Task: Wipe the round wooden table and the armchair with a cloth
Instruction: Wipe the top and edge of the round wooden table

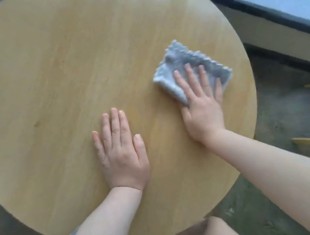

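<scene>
Left hand (122, 152) flat on round wooden table (40, 85), fingers together; right hand (203, 113) fingers spread, flat on grey cloth (188, 63).

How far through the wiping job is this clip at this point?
Nothing looks clearly finished. In hand: the right hand presses the grey cloth flat on the right side of the round wooden table, while the left hand rests flat beside it. A small dark spot on the left looks unwiped. The armchair isn't in view.
</scene>
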